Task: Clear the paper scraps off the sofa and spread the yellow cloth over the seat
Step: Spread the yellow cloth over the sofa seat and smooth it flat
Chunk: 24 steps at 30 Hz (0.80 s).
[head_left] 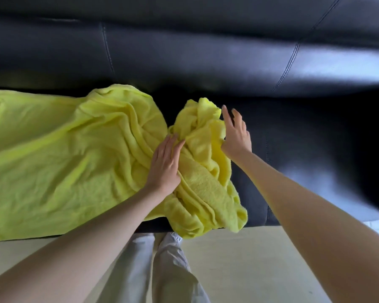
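Observation:
The yellow cloth (59, 158) lies over the left part of the black leather sofa seat (304, 149). Its left side is fairly flat, while its right end is bunched into thick folds in the middle of the seat. My left hand (165, 165) rests flat on the folds, fingers together and extended. My right hand (236, 134) sits against the right edge of the bunched end, fingers apart; its thumb is hidden behind the cloth. No paper scraps are visible on the sofa.
The sofa backrest (184, 53) runs across the top of the view. The right half of the seat is bare black leather. A pale floor (239, 259) lies below the seat's front edge, with my legs in light trousers (153, 270) standing close to it.

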Available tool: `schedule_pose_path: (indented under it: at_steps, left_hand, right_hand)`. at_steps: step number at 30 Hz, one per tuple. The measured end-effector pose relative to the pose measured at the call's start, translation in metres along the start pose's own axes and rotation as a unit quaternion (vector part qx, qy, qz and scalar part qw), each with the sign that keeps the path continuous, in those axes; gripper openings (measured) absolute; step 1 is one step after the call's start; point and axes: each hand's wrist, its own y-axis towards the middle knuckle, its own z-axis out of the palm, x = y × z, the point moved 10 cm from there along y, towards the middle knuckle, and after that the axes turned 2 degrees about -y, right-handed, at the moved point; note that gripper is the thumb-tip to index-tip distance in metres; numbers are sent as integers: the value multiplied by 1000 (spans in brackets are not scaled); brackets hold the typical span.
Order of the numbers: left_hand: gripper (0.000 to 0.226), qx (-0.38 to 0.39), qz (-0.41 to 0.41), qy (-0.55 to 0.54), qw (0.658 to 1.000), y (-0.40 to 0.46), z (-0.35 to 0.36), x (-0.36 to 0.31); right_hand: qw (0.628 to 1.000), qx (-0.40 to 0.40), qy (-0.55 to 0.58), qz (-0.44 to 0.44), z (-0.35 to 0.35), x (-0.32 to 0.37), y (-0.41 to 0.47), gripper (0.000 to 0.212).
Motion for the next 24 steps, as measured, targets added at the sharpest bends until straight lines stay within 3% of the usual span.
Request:
schedule_pose_path:
  at_steps: [3,6,10,12,16,20,24]
  left_hand:
    - [81,2,6,5,1000,27,-11,7]
    - [80,10,-21,43,999,61,-22,35]
    - [73,154,10,158,975,90,1,60]
    - [63,169,31,205,963,94,2,62]
    - [36,144,17,255,956,100,-13,66]
    - [28,60,-131,194,970,106,-47,85]
    - [38,-77,-302,9,950,107,-73,105]
  right_hand:
    - [991,10,-90,-102,5,34,23,85]
    - [965,101,-177,-167,32,57,40,62]
    - [954,129,-205,-179,31,59,40,37]
    - [957,130,-229,-124,18,35,39,31]
    - [942,139,-295,79,-27,-57,42,37]
    - [883,122,-387,236,-100,-152,38,45]
    - [889,26,-345,300,-144,-218,29,65]
